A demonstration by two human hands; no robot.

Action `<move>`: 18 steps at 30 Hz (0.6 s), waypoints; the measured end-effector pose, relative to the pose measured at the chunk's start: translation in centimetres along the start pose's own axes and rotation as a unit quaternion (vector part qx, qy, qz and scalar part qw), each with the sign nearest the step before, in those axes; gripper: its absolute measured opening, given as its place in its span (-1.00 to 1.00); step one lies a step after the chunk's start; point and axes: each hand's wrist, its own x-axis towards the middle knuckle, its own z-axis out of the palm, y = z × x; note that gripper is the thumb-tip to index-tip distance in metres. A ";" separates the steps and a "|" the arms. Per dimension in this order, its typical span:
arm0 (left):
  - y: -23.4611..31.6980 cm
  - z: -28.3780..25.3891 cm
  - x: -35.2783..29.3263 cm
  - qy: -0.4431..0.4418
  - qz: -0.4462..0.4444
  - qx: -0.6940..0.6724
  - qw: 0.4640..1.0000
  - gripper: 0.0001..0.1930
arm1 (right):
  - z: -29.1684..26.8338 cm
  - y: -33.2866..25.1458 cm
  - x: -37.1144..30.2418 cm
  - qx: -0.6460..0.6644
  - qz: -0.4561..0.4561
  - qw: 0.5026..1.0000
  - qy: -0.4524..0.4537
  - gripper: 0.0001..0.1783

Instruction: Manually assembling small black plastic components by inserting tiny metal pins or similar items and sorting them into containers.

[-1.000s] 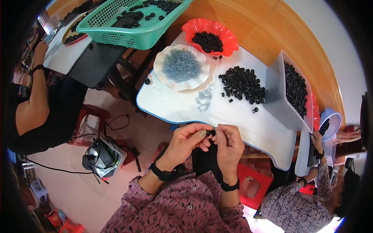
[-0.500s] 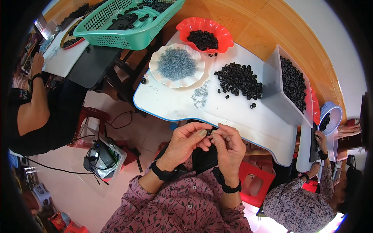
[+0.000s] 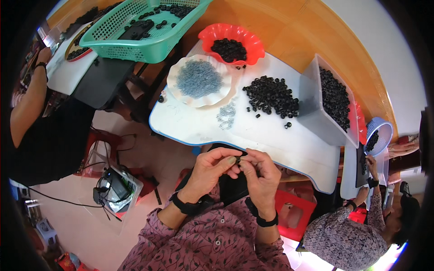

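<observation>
Just off the table's near edge, both of my hands meet at a small black ring-shaped part (image 3: 238, 160). My left hand (image 3: 209, 170) pinches it between thumb and forefinger, the other fingers curled beneath. From the other side my right hand (image 3: 261, 175) closes its thumb and fingertips on the same part; anything smaller between those fingertips is hidden. Beyond my hands, a loose pile of similar black parts (image 3: 272, 96) lies on the white table (image 3: 199, 126). To its left stand a white wavy-rimmed dish (image 3: 181, 97) of small clear pieces (image 3: 199, 77) and a few scattered clear pieces (image 3: 226, 115).
A red wavy bowl (image 3: 255, 43) and a clear bin (image 3: 312, 104), both holding black parts, stand at the back. A green basket (image 3: 149, 50) is at upper left. Co-workers sit left and right. A red stool (image 3: 291, 203) is at my right.
The view has shifted slightly, so the table and its contents sit a little further left. My fingertips have drawn closer together around the black part. The right co-worker's hand has moved slightly.
</observation>
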 end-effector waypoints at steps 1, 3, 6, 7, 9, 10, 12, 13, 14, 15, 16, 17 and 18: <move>-0.1 -0.2 0.0 -0.003 0.001 0.001 1.000 -0.78 | 0.0 0.1 0.0 -0.011 -0.004 1.000 -0.009 -0.70; -0.3 -0.3 0.1 -0.005 -0.004 0.001 1.000 -0.79 | -0.3 0.3 0.1 0.001 0.005 1.000 -0.016 -0.69; -0.3 0.2 0.1 -0.024 -0.017 0.004 1.000 -0.78 | -1.0 0.4 0.4 0.076 0.049 0.995 -0.047 -0.69; -0.2 0.3 0.2 -0.030 -0.024 -0.009 0.999 -0.78 | -1.3 0.1 0.5 0.117 0.073 0.989 -0.059 -0.70; -0.2 0.5 0.3 -0.041 -0.040 -0.033 0.998 -0.77 | -1.8 -0.1 0.6 0.159 0.109 0.979 -0.071 -0.72; -0.3 0.5 0.4 -0.048 -0.049 -0.060 0.996 -0.77 | -2.1 -0.1 0.7 0.160 0.118 0.977 -0.072 -0.72; -0.5 0.2 0.5 -0.060 -0.067 -0.113 0.990 -0.76 | -2.3 0.0 0.7 0.161 0.135 0.975 -0.071 -0.73; -0.5 0.2 0.5 -0.060 -0.072 -0.120 0.988 -0.76 | -2.4 -0.1 0.6 0.158 0.141 0.975 -0.070 -0.73; -0.4 0.4 0.6 -0.061 -0.076 -0.128 0.987 -0.75 | -2.4 -0.2 0.6 0.155 0.146 0.975 -0.068 -0.73; -0.4 0.4 0.6 -0.061 -0.081 -0.135 0.986 -0.75 | -2.3 -0.2 0.6 0.159 0.147 0.974 -0.066 -0.73; -0.4 0.4 0.5 -0.061 -0.081 -0.139 0.985 -0.75 | -2.3 -0.2 0.6 0.162 0.147 0.974 -0.064 -0.73; -0.5 0.4 0.6 -0.063 -0.081 -0.142 0.984 -0.75 | -2.3 -0.2 0.6 0.164 0.147 0.974 -0.060 -0.72; -0.5 0.4 0.7 -0.064 -0.082 -0.146 0.984 -0.76 | -2.2 -0.2 0.6 0.168 0.147 0.973 -0.056 -0.73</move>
